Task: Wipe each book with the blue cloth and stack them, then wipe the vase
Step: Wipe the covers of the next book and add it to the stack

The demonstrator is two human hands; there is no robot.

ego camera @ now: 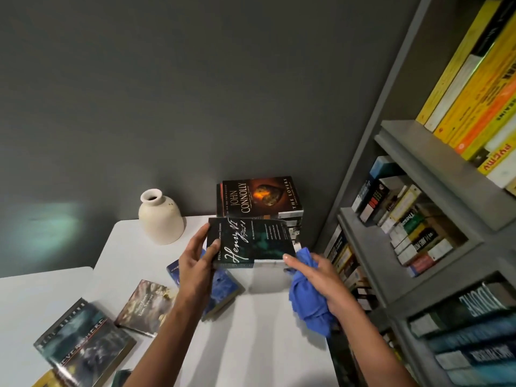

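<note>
Book [259, 241] over table [265, 331], long axis 9-to-3, cover up (stack [259, 199] just behind at 12). Left hand [195, 258] clamped on its 9 o'clock end; right hand [321, 277] gripping bunched cloth [310, 305], fingertip [287, 257] touching 4 o'clock corner.

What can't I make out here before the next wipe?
All in the head view:
- Stack of dark paperbacks by the wall: lower books hidden behind the held dark Henry VI paperback.
- Blue paperback lying flat: title covered by the left hand and forearm.
- Yellow book: cut off by the bottom-left edge.
- Crumpled blue cloth: partly hidden inside the right hand.
</note>
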